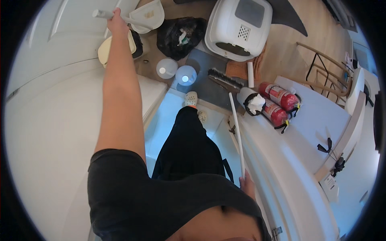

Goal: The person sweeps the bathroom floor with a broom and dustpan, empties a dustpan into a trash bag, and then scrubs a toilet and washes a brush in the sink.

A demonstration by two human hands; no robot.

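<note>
At the upper left my left hand (117, 25) is closed around the white handle of a long-handled dustpan (152, 15), whose white pan tilts beside a black garbage bag (177, 42). The bag gapes, with crumpled white waste inside. Just below that hand is a cream-coloured lid or bin (105, 50), partly covered by my forearm. Low on the right, my right hand (247, 185) grips the white pole of a broom (237, 132). Its dark bristled head (225, 80) rests by the grey mat. My fingers there are partly hidden by my sleeve and the pole.
A white covered litter box (219, 36) stands beyond the grey mat (203, 64). Two round translucent containers (166, 68) sit before the bag. Right of the broom are a tissue-filled bin (245, 96), red fire extinguishers (277, 114) and a chair (325, 86). White door panels (48, 116) flank me.
</note>
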